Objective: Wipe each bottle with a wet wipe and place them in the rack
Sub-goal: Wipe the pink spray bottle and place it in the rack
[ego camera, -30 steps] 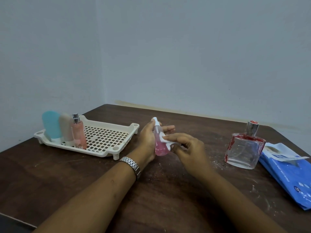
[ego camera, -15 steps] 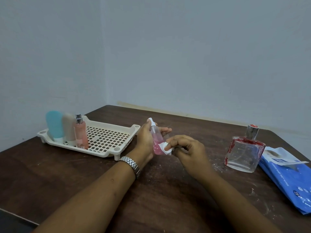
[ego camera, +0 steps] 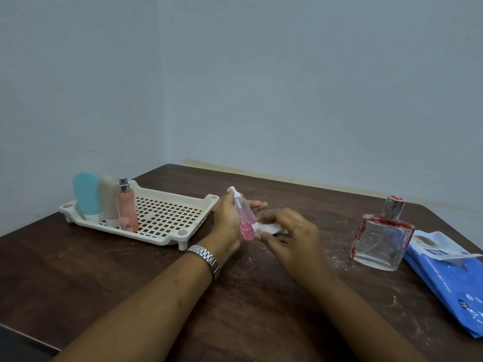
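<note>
**Wiping stage, fourth bottle.** The left hand (ego camera: 227, 218) grips the pink spray bottle (ego camera: 244, 218), tilted, above the surface (ego camera: 261, 296) just right of the rack (ego camera: 156, 237). The right hand (ego camera: 290, 231) pinches a bunched wet wipe (ego camera: 266, 228) at the bottle's lower part; contact is probable, but the fingers hide it.

**Done, as judged:** three bottles stand upright at the rack's left end: blue bottle (ego camera: 86, 197), beige bottle (ego camera: 108, 199), peach spray bottle (ego camera: 126, 210).

**Left:** finish and rack this one, then the square glass bottle (ego camera: 381, 239), well to the right, just beside the wipes pack (ego camera: 449, 278).

**Room:** most of the rack's grid is bare. Its raised right rim lies between the hands and the grid. The pack lies near the surface's right edge.
</note>
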Demonstrator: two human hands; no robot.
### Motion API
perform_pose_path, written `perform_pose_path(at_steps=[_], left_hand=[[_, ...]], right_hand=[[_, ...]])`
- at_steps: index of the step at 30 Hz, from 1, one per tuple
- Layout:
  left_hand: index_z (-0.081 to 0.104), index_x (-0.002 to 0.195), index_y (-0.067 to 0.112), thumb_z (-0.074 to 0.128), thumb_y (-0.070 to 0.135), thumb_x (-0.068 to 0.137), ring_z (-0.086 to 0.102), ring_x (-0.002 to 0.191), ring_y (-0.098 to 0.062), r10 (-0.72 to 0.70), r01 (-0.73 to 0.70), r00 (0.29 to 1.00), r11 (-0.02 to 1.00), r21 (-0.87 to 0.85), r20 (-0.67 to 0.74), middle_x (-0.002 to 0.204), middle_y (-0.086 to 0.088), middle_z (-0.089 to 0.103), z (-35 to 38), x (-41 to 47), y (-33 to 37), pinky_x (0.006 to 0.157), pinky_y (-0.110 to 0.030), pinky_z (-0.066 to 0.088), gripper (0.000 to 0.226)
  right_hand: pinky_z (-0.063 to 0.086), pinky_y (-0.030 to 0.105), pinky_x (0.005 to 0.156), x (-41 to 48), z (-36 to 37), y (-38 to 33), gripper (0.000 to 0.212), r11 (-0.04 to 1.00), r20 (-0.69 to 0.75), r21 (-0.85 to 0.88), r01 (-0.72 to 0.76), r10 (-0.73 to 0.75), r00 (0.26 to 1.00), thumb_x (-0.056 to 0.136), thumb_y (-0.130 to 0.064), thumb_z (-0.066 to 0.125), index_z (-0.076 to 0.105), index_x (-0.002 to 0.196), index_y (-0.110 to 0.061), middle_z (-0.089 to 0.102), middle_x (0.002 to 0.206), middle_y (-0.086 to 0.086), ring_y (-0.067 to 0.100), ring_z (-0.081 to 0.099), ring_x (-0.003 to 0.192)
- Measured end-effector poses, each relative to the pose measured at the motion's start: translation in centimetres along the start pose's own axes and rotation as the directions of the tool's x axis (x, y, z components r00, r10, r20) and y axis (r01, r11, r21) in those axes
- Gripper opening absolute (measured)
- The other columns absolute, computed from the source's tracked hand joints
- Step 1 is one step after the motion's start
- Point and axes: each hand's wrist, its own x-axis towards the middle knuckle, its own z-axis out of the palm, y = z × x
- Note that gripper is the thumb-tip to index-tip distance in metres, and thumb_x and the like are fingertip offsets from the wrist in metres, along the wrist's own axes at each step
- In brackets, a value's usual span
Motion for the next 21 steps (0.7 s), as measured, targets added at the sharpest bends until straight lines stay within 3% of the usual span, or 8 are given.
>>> perform_pose_path(at_steps=[3, 7, 9, 11, 15, 21], left_hand=[[0.054, 0.067, -0.003, 0.030, 0.050, 0.100, 0.063, 0.080, -0.033, -0.027, 0.027, 1.000, 0.999, -0.034, -0.010, 0.070, -0.023, 0.069, 0.6, -0.7, 0.0, 0.082, -0.045, 0.050, 0.067], [0.049, 0.066, -0.001, 0.029, 0.050, 0.100, 0.064, 0.073, -0.032, -0.014, 0.012, 0.999, 0.999, -0.052, -0.033, 0.060, -0.022, 0.065, 0.9, -0.9, 0.1, 0.082, -0.046, 0.050, 0.064], [0.049, 0.065, 0.000, 0.029, 0.050, 0.100, 0.063, 0.071, -0.031, 0.026, -0.029, 0.996, 0.999, -0.036, -0.081, 0.060, -0.020, 0.065, 0.7, -0.8, 0.2, 0.082, -0.045, 0.051, 0.064], [0.049, 0.065, 0.002, 0.029, 0.049, 0.100, 0.062, 0.068, -0.029, 0.082, -0.085, 0.986, 0.996, -0.014, -0.147, 0.061, -0.018, 0.066, 0.5, -0.6, 0.3, 0.071, -0.039, 0.049, 0.063], [0.051, 0.068, 0.001, 0.029, 0.048, 0.100, 0.059, 0.056, -0.026, 0.196, -0.197, 0.946, 0.980, 0.023, -0.258, 0.056, -0.015, 0.066, 0.2, 0.0, 0.4, 0.059, -0.029, 0.044, 0.061], [0.055, 0.067, 0.001, 0.030, 0.050, 0.099, 0.061, 0.057, -0.026, 0.183, -0.178, 0.948, 0.983, 0.044, -0.260, 0.059, -0.016, 0.065, 0.2, 0.3, 0.0, 0.065, -0.032, 0.048, 0.063]], right_hand=[[0.047, 0.012, 0.068, 0.0, 0.2, 0.1, 0.014, 0.998, -0.061, -0.045, 0.037, -0.039, 0.997, 0.074, -0.014, 0.077, 0.070, 0.085, -0.018, 0.062, 0.085, -0.014, -0.001, 0.057, 0.081], [0.044, 0.009, 0.065, 0.0, 0.5, 0.1, 0.013, 0.997, -0.162, 0.042, -0.062, 0.068, 0.984, 0.070, -0.014, 0.079, 0.071, 0.078, -0.019, 0.064, 0.079, -0.012, -0.001, 0.058, 0.078], [0.040, 0.007, 0.062, 0.0, 0.9, -0.1, 0.013, 0.988, -0.178, 0.075, -0.133, 0.144, 0.973, 0.070, -0.014, 0.080, 0.068, 0.075, -0.019, 0.061, 0.076, -0.013, 0.000, 0.056, 0.076], [0.038, 0.008, 0.059, -0.2, 1.5, -0.2, 0.016, 0.975, -0.190, 0.083, -0.205, 0.217, 0.958, 0.070, -0.014, 0.079, 0.064, 0.071, -0.019, 0.058, 0.074, -0.011, 0.002, 0.053, 0.074], [0.038, 0.006, 0.061, -0.8, 3.0, -1.4, 0.017, 0.970, -0.128, 0.107, -0.218, 0.231, 0.964, 0.070, -0.009, 0.079, 0.064, 0.070, -0.018, 0.055, 0.078, -0.010, 0.001, 0.053, 0.079], [0.038, 0.004, 0.064, -0.3, 2.3, -1.7, 0.014, 0.970, -0.200, 0.154, -0.189, 0.217, 0.955, 0.071, -0.008, 0.078, 0.069, 0.073, -0.020, 0.056, 0.081, -0.012, -0.003, 0.054, 0.082]])
